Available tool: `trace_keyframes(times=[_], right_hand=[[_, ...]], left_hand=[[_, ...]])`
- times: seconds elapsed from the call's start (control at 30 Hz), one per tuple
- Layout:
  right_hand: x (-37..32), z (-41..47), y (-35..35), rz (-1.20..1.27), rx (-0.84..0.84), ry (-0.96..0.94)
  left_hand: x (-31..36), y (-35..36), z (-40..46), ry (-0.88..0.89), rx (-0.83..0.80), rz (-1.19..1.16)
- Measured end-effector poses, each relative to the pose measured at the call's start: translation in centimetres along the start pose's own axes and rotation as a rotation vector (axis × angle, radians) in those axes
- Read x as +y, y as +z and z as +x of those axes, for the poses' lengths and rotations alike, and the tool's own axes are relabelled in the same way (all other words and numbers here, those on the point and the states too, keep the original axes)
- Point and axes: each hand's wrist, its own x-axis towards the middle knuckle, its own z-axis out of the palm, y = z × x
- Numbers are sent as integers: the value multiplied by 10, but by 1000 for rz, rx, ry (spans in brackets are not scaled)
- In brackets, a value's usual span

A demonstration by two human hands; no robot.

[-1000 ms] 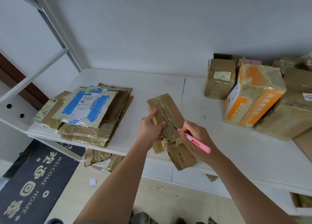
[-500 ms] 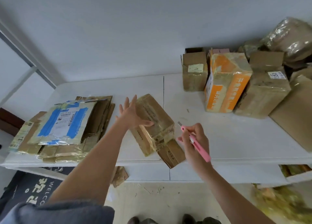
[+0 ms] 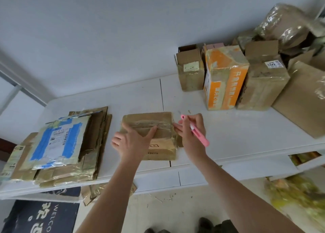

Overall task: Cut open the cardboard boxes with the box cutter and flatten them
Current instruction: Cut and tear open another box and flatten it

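Left hand (image 3: 133, 141) spread flat, fingers straight, pressing down on a taped cardboard box (image 3: 158, 127) lying flattened near the front edge of a white table (image 3: 237, 136). Right hand (image 3: 192, 132) curled around a pink box cutter (image 3: 198, 133), fingertips touching the box's right edge, cutter slanting from beside the box's far right corner down toward the wrist. Just to the left, apart from the box, a stack of flattened cardboard (image 3: 93, 144) topped by a sheet with blue tape and a shipping label. At the far right of the table, against the wall, a cluster of unopened boxes (image 3: 263, 85), among them an orange and white box (image 3: 225, 81) standing upright and a small brown box (image 3: 190, 71) beside it. Plain pale wall (image 3: 123, 30) behind. Below the table edge, scraps of cardboard (image 3: 91, 194) on a light floor and a dark welcome mat (image 3: 40, 217) at lower left.
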Motion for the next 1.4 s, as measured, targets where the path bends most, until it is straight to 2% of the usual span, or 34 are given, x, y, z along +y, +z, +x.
trace_keyframes(times=[0.03, 0.1, 0.17, 0.2, 0.37, 0.6, 0.8, 0.93, 1.4], right_hand=[[-1, 8, 0, 49, -2, 57], [0, 16, -3, 83, 2, 98], [1, 17, -7, 101, 12, 109], [3, 16, -9, 111, 12, 121], [8, 15, -14, 194, -31, 211], [10, 26, -9, 128, -27, 157], [17, 26, -2, 62, -63, 94], [16, 29, 0, 26, 15, 4], [19, 32, -2, -60, -101, 15]], left_hand=[[1, 4, -4, 43, 47, 50], [2, 10, -4, 250, 90, 49], [2, 15, 1, 418, 19, -21], [1, 17, 4, 433, -33, -36], [8, 20, 17, 345, -183, 61], [8, 11, 24, 314, -336, 83], [7, 6, 21, 332, -356, 26], [9, 5, 19, 327, -355, 23], [9, 4, 20, 340, -365, 1]])
